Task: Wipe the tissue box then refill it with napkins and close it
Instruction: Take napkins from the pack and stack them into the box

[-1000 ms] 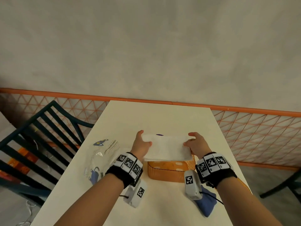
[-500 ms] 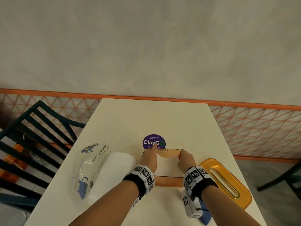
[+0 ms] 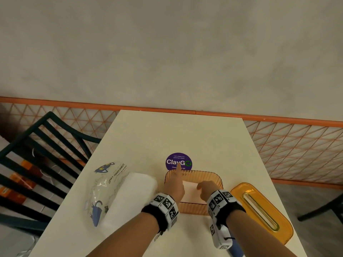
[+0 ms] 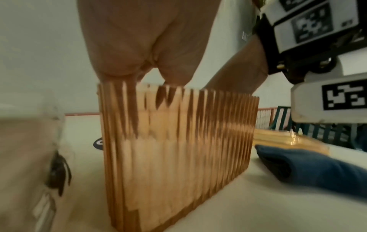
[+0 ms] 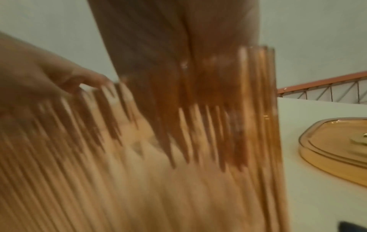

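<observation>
Now both sets of fingers reach down inside the open orange tissue box [image 3: 193, 176], the left hand [image 3: 174, 190] with its forefinger out straight, the right hand [image 3: 206, 191] loosely bent, pressing white napkins [image 3: 189, 191] that sat higher a second ago. Bare surface [image 3: 181, 134] lies beyond; the lid [image 3: 259, 210] lies right, the napkin pack [image 3: 118, 191] left.

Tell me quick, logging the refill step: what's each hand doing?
Left hand: open, fingers straight, inside the orange tissue box on the napkins.
Right hand: open, pressing the napkins, holding nothing.
</observation>
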Available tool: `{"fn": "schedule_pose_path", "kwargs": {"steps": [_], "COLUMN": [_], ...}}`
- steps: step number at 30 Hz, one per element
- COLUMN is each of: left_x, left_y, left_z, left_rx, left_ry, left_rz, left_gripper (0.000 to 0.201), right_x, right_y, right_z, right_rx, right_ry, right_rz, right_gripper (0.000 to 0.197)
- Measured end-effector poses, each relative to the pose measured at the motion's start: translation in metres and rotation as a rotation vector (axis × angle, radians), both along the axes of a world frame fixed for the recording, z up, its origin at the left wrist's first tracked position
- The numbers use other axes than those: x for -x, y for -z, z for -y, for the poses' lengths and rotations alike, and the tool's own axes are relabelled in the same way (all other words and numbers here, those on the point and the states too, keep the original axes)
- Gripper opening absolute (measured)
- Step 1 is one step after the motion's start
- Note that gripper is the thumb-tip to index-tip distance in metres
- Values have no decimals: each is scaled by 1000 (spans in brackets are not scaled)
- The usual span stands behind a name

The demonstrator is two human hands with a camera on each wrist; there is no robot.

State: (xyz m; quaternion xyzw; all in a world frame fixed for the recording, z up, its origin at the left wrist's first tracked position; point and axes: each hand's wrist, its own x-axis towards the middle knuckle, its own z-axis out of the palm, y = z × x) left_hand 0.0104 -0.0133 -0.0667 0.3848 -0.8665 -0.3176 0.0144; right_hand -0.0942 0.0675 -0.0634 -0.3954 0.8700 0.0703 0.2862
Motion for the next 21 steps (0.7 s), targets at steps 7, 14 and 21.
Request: {"fn": "schedule_pose_path", "kwargs": {"steps": [7, 14, 21], "left_x": [-58, -110, -108], "left_y": [-32, -8, 8], "left_z": [42, 56, 25], "left_rx": [162, 213, 355], "left_ry": [-141, -206, -159], "left_rz": [-208, 262, 379], "left_gripper": [39, 41, 62], "right_x": [27, 17, 12], "right_y": [-24, -2, 17], "right_z": [-24, -46, -46], "right_rx": [443, 335, 341], "right_ry": [260, 373, 417], "right_rz": [-74, -15, -13], "right_gripper": [31, 46, 54]}}
